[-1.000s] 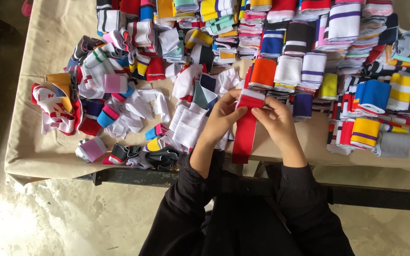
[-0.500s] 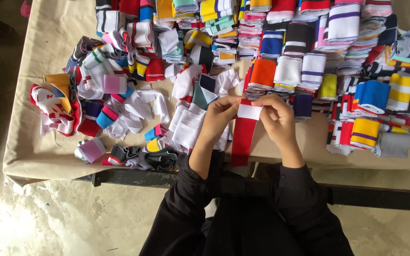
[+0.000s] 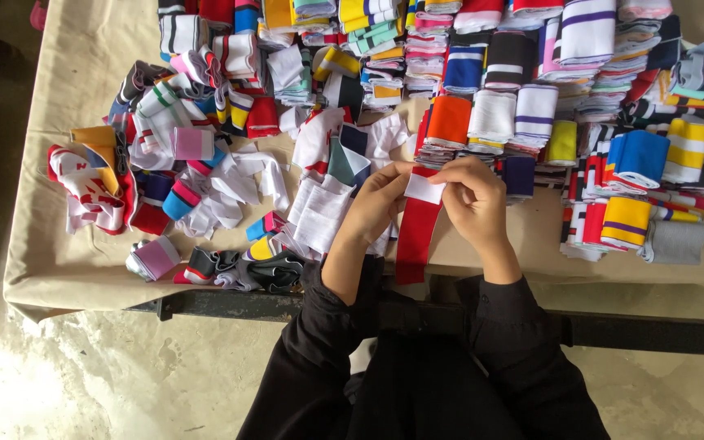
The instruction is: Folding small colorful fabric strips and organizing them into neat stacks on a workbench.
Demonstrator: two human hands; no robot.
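While both hands pinch the white end of the red knit strip (image 3: pixel 417 232), the left hand (image 3: pixel 376 204) and right hand (image 3: pixel 474 200) have drawn closer to the body; the strip now hangs over the surface (image 3: pixel 531 244) edge (stacks (image 3: pixel 531 114) untouched), suggesting folding under way.

Both hands, the left hand (image 3: pixel 380 200) and the right hand (image 3: pixel 473 195), have drawn the red strip (image 3: pixel 417 232) slightly toward the table (image 3: pixel 67 269) edge, its white end now folded smaller between them.
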